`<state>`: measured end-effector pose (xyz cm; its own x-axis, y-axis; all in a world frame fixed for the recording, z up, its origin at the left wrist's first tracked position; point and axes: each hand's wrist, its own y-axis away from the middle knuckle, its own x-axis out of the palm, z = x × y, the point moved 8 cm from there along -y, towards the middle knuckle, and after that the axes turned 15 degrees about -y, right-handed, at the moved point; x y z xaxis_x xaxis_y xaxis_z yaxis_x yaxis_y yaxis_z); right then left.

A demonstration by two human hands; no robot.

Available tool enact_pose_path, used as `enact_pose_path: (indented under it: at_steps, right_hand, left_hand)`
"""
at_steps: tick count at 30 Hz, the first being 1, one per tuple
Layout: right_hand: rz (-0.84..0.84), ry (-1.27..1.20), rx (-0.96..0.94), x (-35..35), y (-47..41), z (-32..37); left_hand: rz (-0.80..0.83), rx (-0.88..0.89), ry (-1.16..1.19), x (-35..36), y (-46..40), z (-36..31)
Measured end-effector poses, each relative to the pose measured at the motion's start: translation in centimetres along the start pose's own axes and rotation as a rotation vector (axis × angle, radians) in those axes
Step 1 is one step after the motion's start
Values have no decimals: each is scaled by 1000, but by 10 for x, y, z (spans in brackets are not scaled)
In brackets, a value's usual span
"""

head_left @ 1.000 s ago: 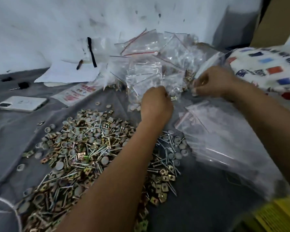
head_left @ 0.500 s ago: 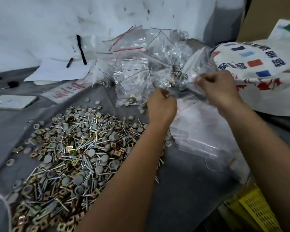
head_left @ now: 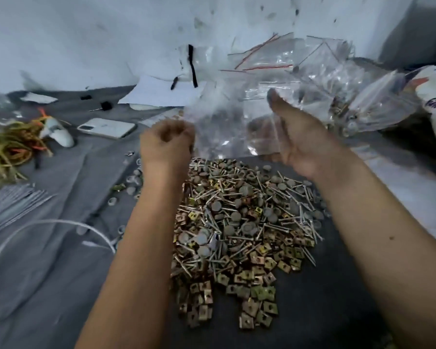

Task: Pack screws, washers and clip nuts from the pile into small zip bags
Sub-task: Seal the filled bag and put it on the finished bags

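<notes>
Far left of frame: a tangle of yellow cord [head_left: 9, 147] and a white phone [head_left: 106, 127] are lying on the grey cloth [head_left: 61, 260], not involved.

Left of centre: one edge of a clear zip bag [head_left: 227, 132] is being pinched by the left hand [head_left: 165, 144], fingers curled tight on the plastic.

Centre: the bag is being held up just above the far edge of the pile [head_left: 239, 235] of screws, washers and clip nuts. It looks empty, though blur is making that uncertain.

Right of centre: the bag's other side is being gripped by the right hand [head_left: 300, 137], thumb up; the fingers are hidden behind the plastic.

Upper right: more bags [head_left: 337, 79] are heaped against the wall.

Judgement: the mouth is likely being opened. Both lips should be pulled apart fully and the mouth kept low over the pile, so that parts are being dropped in without spilling.
</notes>
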<state>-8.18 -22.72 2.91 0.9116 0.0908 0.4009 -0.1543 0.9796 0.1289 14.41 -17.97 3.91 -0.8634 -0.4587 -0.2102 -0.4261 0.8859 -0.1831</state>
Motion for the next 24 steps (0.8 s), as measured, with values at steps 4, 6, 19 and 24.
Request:
enact_pose_path:
  at_steps: [4,6,19,24]
  right_hand:
    - [123,283,-1,46,-8,-31]
    - [188,349,-11,67,-8,-46]
    - [47,271,-390,77,-5,-66]
    - [148,104,-380,81,1,-64]
  left_hand:
    - [-204,-57,-135,-61,-5,39]
    - [-314,-57,-273,-88,-7,51]
    - [-72,512,-382,-21,32,10]
    - [102,445,-280,-12,30,21]
